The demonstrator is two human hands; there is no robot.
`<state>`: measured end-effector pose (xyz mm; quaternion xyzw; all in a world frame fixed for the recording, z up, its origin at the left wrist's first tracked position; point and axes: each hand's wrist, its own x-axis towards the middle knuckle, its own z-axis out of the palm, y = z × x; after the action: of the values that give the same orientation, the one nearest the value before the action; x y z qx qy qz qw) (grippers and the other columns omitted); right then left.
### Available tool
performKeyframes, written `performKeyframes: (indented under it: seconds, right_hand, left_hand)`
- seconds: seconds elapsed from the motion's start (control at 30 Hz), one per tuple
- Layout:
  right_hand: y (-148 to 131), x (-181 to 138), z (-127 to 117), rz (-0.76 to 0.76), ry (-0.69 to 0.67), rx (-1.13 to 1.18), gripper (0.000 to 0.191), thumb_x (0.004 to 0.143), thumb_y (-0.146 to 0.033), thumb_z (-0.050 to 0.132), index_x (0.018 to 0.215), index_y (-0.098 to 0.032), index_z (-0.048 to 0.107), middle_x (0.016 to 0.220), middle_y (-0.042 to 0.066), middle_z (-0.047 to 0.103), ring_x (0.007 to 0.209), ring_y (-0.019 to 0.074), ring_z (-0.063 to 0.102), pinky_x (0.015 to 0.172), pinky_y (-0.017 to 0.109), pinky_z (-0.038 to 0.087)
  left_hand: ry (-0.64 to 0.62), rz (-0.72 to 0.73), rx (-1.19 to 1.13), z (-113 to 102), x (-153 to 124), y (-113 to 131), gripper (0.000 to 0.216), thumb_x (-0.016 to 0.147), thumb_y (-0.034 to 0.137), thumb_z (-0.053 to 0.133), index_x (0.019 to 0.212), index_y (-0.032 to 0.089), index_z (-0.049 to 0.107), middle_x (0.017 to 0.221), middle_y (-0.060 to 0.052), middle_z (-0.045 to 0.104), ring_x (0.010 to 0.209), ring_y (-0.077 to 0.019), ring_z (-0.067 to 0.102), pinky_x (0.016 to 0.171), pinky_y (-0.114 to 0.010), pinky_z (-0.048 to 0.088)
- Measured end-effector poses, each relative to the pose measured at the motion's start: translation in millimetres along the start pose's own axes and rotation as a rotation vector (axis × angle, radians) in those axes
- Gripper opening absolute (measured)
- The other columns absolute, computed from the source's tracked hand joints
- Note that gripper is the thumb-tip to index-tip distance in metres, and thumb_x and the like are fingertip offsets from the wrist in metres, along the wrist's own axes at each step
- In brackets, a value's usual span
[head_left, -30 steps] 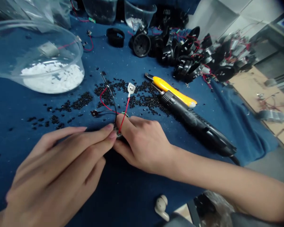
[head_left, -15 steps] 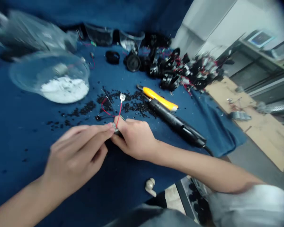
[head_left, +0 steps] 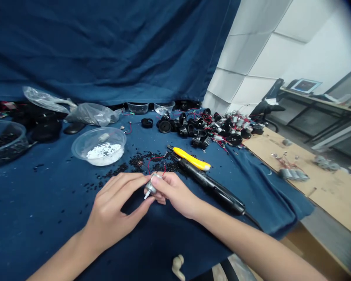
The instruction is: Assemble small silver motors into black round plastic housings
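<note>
My left hand (head_left: 114, 210) and my right hand (head_left: 175, 193) meet at the middle of the blue cloth (head_left: 58, 218). Both hold a small silver cylinder (head_left: 150, 187) between their fingertips, with a white tab (head_left: 146, 194) sticking out at its lower end. Thin red wire (head_left: 157, 158) lies among black plastic granules (head_left: 137, 164) just beyond my fingers; I cannot tell whether it joins the cylinder. A black soldering iron (head_left: 212, 187) lies to the right of my right hand, and a yellow utility knife (head_left: 190, 159) lies beyond it.
A clear bowl of white granules (head_left: 98, 147) stands beyond my left hand. Further back are plastic bags (head_left: 92, 114) and a heap of black parts with wires (head_left: 204, 130). A white earbud (head_left: 178, 267) lies at the cloth's near edge. Silver parts (head_left: 292, 174) sit on a wooden surface, right.
The view has tilted up, so the table looks smaller and more of the backdrop shows. My hands have turned the held part, and its white tab now points down-left, with no red wire rising from it.
</note>
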<state>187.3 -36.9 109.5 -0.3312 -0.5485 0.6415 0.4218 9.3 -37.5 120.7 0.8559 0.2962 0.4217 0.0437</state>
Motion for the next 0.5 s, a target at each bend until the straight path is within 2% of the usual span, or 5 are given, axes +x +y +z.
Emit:
performKeyframes:
  seconds: [0.2,0.37,0.5]
  right_hand:
    - [-0.9,-4.6,1.2,0.067,-0.033,0.147,0.054,0.077,-0.068,0.069,0.071,-0.014,0.062,0.063,-0.003,0.053,0.051,0.0068,0.033,0.048,0.024,0.021]
    - [8.9,-5.5,4.6,0.211,-0.032,0.246,0.055,0.079,-0.069,0.066,0.072,-0.015,0.061,0.056,-0.006,0.044,0.049,0.0065,0.028,0.048,0.022,0.023]
    - [14.1,-1.8,6.5,0.278,-0.058,0.268,0.06,0.075,-0.075,0.064,0.07,-0.016,0.056,0.058,-0.005,0.046,0.048,0.0063,0.032,0.048,0.021,0.028]
  left_hand:
    - [-0.036,-0.062,-0.07,3.3,-13.8,-8.0,0.028,0.089,0.016,0.066,0.117,0.023,0.065,0.107,-0.002,0.067,0.092,-0.0161,0.067,0.084,-0.026,0.051]
    - [-0.069,-0.092,-0.057,-2.5,-17.4,-10.8,0.027,0.089,0.019,0.068,0.114,0.028,0.065,0.102,0.0,0.069,0.084,-0.0148,0.067,0.079,-0.026,0.052]
    - [-0.098,-0.069,-0.063,-2.9,-14.9,-10.5,0.019,0.093,0.025,0.064,0.112,0.028,0.065,0.098,0.0,0.07,0.083,-0.0148,0.069,0.077,-0.024,0.053]
